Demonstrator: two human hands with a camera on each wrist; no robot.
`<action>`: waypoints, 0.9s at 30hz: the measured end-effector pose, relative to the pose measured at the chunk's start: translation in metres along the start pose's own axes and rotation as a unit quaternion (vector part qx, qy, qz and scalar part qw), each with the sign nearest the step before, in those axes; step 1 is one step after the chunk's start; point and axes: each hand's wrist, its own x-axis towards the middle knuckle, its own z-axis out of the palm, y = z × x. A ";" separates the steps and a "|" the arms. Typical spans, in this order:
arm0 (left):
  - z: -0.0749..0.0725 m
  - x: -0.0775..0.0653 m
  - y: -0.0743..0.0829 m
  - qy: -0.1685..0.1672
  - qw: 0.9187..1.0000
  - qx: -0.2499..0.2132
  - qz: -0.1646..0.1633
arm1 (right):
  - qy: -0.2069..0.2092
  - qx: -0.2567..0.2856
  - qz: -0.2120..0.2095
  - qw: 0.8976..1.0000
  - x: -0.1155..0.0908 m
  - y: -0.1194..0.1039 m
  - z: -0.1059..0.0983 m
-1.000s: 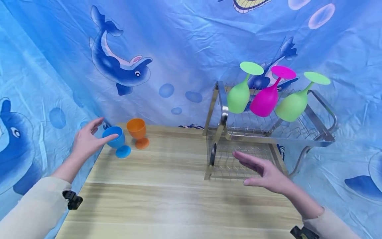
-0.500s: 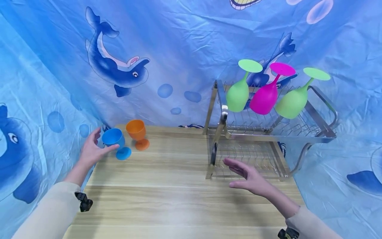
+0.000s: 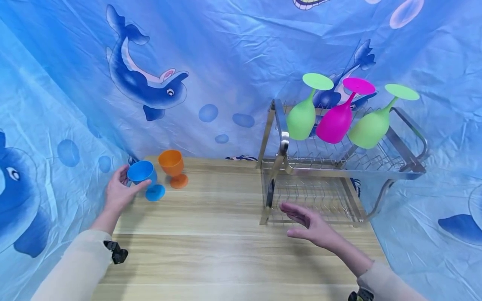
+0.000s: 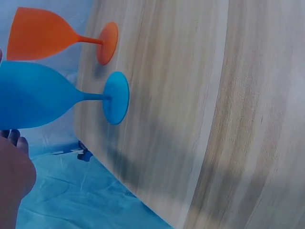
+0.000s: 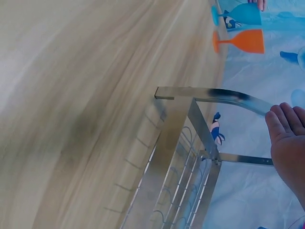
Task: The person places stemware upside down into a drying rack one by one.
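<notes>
At the table's far left corner, a blue goblet (image 3: 142, 171) stands upright on its round foot. My left hand (image 3: 119, 192) is round its bowl, the thumb across the near side and the fingers curled on the far left side. In the left wrist view, the bowl of the blue goblet (image 4: 35, 95) hides most of those fingers. An orange goblet (image 3: 171, 164) stands upright just to the right of it. My right hand (image 3: 314, 228) holds nothing, its fingers extended and thumb apart, in front of the two-tier metal dish rack (image 3: 320, 172).
Upside down on the rack's upper tier are a green goblet (image 3: 301, 121), a magenta goblet (image 3: 334, 124) and another green goblet (image 3: 370, 128). Blue dolphin-print cloth (image 3: 222, 75) hangs behind and beside the wooden table (image 3: 211, 251).
My left hand has come in closer round the blue goblet, its fingers now at the bowl. The right hand has shifted left and stays empty. Both goblets stand where they were.
</notes>
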 end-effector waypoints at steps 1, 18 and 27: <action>0.001 0.001 -0.001 0.001 1.000 -0.002 -0.003 | -0.002 0.002 0.001 1.000 0.000 0.000 0.001; 0.001 -0.004 -0.006 0.020 0.999 0.004 -0.030 | -0.038 0.040 0.003 0.998 0.015 -0.002 0.018; -0.005 -0.029 0.026 -0.038 0.999 0.022 0.029 | -0.045 0.018 -0.004 0.999 0.036 -0.005 0.042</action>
